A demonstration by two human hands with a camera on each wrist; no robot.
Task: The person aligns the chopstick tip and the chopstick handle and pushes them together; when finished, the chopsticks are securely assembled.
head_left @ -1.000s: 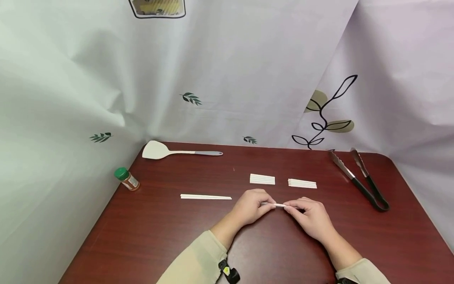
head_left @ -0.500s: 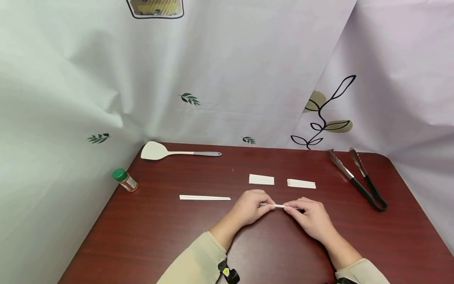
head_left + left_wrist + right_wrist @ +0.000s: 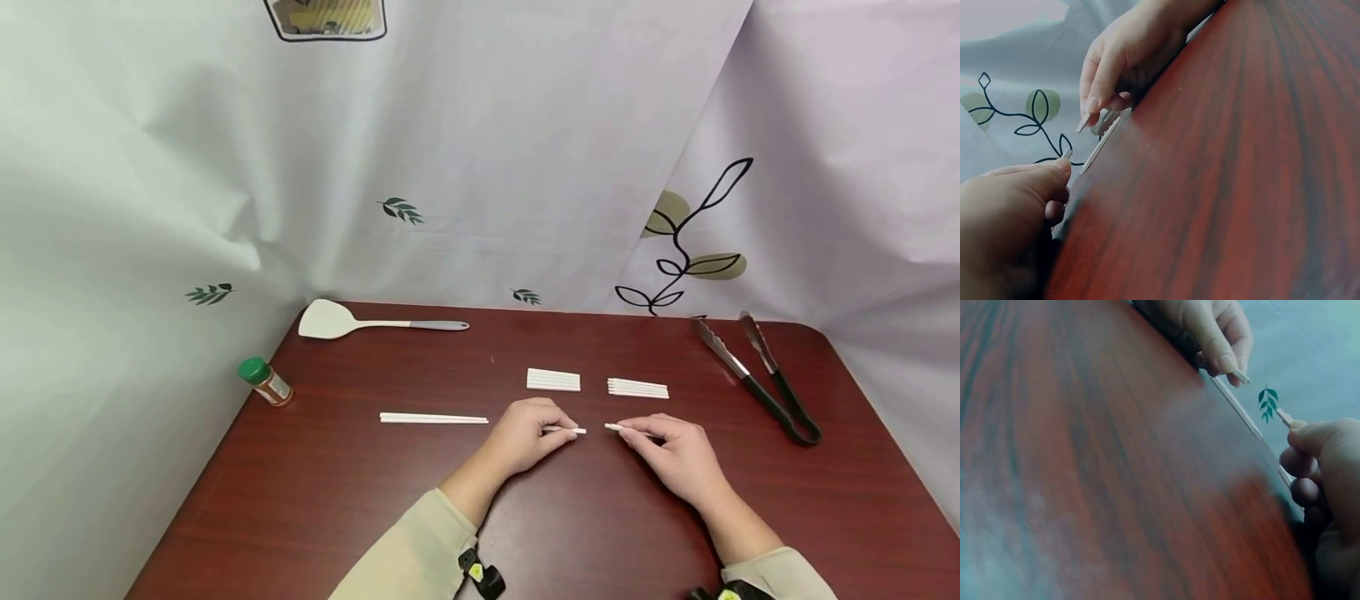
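Observation:
My left hand [image 3: 528,433] pinches a short white piece of chopstick [image 3: 581,431] between thumb and fingertips, its end poking out to the right. My right hand [image 3: 675,454] pinches another short chopstick piece [image 3: 612,427], whose end points left. A small gap separates the two facing ends, low over the table. Most of each piece is hidden by the fingers. In the left wrist view, the ends of the left piece [image 3: 1068,154] and the right piece [image 3: 1083,123] show past the thumbs. Just beyond the hands lie two neat rows of short white sticks, a left row [image 3: 553,380] and a right row [image 3: 637,388].
Long white chopsticks [image 3: 433,418] lie left of the left hand. A spatula [image 3: 330,320] rests at the back left, a green-capped spice jar [image 3: 267,381] stands at the left edge, and tongs [image 3: 772,392] lie at the right. A printed curtain [image 3: 480,167] hangs behind the dark red table [image 3: 337,517].
One chopstick spanned both hands earlier; now it is in two separate pieces, one in each hand. The right hand has moved slightly right, while the left stays nearly in place.

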